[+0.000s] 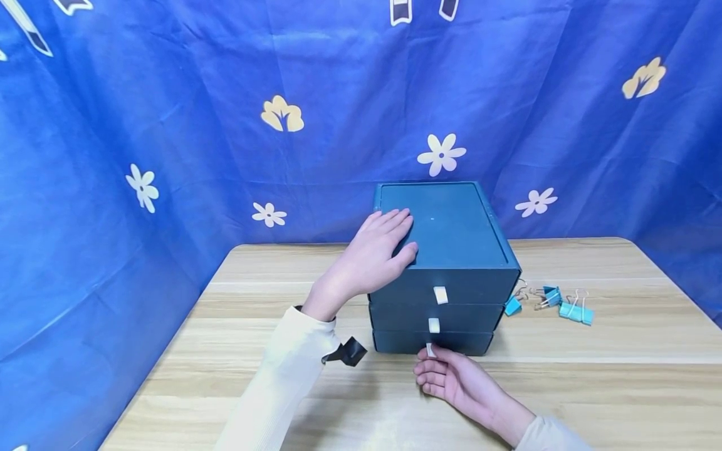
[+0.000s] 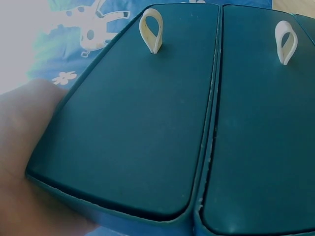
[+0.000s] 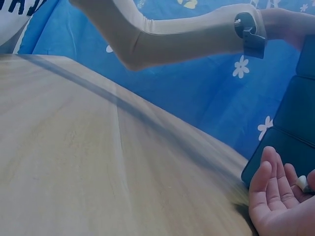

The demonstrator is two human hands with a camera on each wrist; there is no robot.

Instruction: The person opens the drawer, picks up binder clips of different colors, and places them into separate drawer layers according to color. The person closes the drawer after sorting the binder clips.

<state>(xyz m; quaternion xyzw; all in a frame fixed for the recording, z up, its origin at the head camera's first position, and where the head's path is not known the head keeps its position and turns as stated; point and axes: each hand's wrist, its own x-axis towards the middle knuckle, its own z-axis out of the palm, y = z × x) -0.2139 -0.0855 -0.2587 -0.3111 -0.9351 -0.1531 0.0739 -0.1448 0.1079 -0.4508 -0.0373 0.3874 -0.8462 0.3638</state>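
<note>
A dark teal three-drawer box [image 1: 451,225] stands on the table, its drawer fronts facing me, each with a small white pull loop. All three drawers look closed. My left hand [image 1: 375,254] rests with extended fingers on the left of the box's top. In the left wrist view that hand [image 2: 24,147] lies along the box's edge, beside the top drawer's loop [image 2: 151,32] and front. Low at the front, my right hand [image 1: 459,382] pinches the bottom drawer's pull loop [image 1: 430,350] between thumb and index finger; its other fingers are loosely bent, palm turned up.
Several light-blue binder clips [image 1: 575,312] lie on the wooden table [image 1: 620,388] right of the box. A blue patterned cloth [image 1: 338,156] hangs behind the table and along its sides. A black strap end [image 1: 352,352] sticks out from the left cuff.
</note>
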